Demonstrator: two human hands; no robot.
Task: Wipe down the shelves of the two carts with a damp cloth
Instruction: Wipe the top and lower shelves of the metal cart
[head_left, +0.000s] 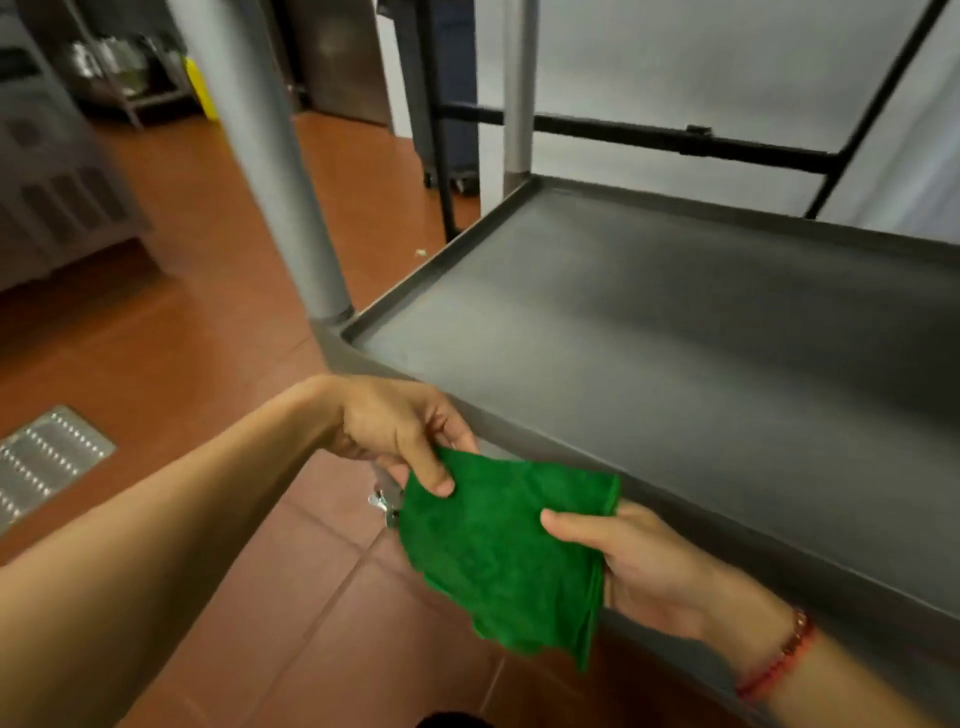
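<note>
At the frame's lower centre, both hands pinched the cloth (506, 551), left hand (395, 431) at its top corner and right hand (639, 566) at its side, apparently refolding it before wiping the shelf (675, 332) just beyond.

arms: left forearm (182, 545) and right forearm (862, 691) bare | left grip (395, 431): bare | right grip (649, 566): bare | right wrist: thin bracelet (779, 657) of small red and brownish beads

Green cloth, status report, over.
Left hand pinches green cloth at top corner. Right hand grips its right edge. Cloth off cart shelf, held before front rim.
</note>
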